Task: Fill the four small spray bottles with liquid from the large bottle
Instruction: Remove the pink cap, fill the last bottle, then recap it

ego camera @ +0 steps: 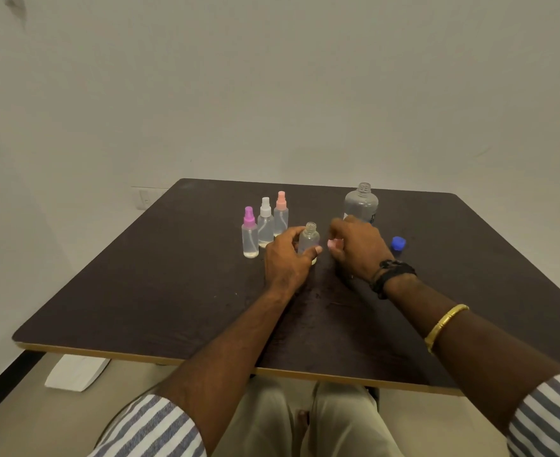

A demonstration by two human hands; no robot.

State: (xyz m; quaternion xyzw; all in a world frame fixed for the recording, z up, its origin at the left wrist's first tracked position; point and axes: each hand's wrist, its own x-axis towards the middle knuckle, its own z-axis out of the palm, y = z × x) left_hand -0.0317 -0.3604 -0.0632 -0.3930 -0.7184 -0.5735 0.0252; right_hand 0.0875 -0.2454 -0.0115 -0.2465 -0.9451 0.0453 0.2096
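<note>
My left hand (287, 258) grips an uncapped small clear bottle (309, 238) standing on the dark table (160, 291). Right beside it, my right hand (354, 247) pinches a light pink spray cap (334, 244). Three capped small spray bottles stand to the left: purple cap (249, 233), white cap (265, 222), salmon cap (281, 214). Each of them holds clear liquid. The large clear bottle (361, 202) stands open behind my right hand. Its blue cap (398, 243) lies on the table to the right.
The table's far edge runs close to a pale wall. A white object (76, 372) lies on the floor under the table's near left corner. My lap is below the near edge.
</note>
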